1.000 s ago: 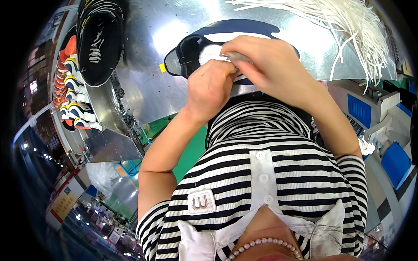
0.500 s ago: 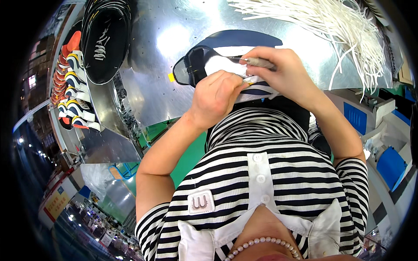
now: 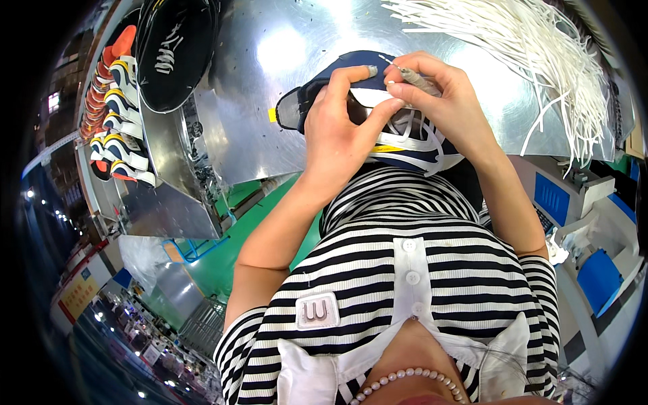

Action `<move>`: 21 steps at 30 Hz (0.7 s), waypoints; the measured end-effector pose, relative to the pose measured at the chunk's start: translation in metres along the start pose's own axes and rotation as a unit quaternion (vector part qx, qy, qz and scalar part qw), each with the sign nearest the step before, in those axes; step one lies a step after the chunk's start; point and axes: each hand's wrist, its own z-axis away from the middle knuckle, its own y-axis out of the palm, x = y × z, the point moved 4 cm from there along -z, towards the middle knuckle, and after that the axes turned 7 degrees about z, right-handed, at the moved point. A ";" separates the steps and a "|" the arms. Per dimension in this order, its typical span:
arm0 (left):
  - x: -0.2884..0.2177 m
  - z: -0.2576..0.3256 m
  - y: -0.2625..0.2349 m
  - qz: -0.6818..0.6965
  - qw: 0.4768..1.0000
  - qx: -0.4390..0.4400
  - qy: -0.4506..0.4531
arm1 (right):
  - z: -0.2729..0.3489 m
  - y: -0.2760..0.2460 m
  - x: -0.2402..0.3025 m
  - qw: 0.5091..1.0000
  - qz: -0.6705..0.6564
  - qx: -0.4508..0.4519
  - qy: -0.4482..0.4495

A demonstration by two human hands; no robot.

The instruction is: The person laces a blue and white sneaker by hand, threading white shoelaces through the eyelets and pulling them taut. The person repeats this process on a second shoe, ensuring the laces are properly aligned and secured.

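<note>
A navy and white shoe upper [image 3: 354, 62] lies on the metal table in front of me, its collar and yellow tab toward the left. White laces [image 3: 426, 138] run across its near side in loops. My left hand [image 3: 334, 138] grips the upper, thumb and forefinger arched apart over its opening. Between the thumb and fingers of my right hand [image 3: 459, 111] is a thin hook tool [image 3: 418, 82] with a wrapped, greyish handle. Its slim metal tip points up and left, just above the upper. The lower fingers of the right hand are partly hidden.
A large heap of loose white laces [image 3: 499, 54] covers the table's far right. At the far left stands a black oval form [image 3: 172, 61] with white strands in it. Beyond the table's left edge sits a row of stacked uppers [image 3: 121, 125] with orange parts.
My left hand has gone from pinching near the laces to spreading over the upper's opening. The right hand has lifted the hook's tip off the lacing. More of the laced side shows now.
</note>
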 end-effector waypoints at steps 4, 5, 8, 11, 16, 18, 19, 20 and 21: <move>0.001 -0.001 0.002 -0.008 1.000 -0.013 0.002 | 0.008 -0.005 -0.003 0.998 0.019 -0.032 -0.055; 0.007 -0.001 0.003 0.046 0.998 -0.032 -0.010 | 0.010 -0.007 -0.001 0.997 0.021 -0.047 -0.064; 0.011 -0.001 0.004 0.082 0.996 -0.028 -0.020 | 0.032 -0.013 0.017 0.996 0.087 -0.034 -0.002; 0.009 -0.001 0.005 0.084 0.995 -0.032 -0.036 | 0.047 -0.010 0.014 0.987 0.145 -0.068 -0.033; -0.001 -0.001 0.006 0.028 1.000 0.011 -0.005 | 0.048 -0.011 0.015 0.966 0.238 -0.069 -0.068; 0.004 -0.001 0.006 0.053 0.998 -0.022 -0.002 | 0.047 -0.011 0.018 0.953 0.286 -0.058 -0.078; 0.005 0.000 0.005 0.066 0.997 -0.038 0.000 | 0.047 -0.011 0.020 0.944 0.314 -0.051 -0.086; 0.006 0.000 0.005 0.090 0.995 -0.029 -0.030 | 0.047 -0.012 0.022 0.933 0.343 -0.045 -0.093; 0.004 -0.001 0.003 0.113 0.992 -0.020 -0.059 | 0.046 -0.011 0.023 0.924 0.368 -0.046 -0.096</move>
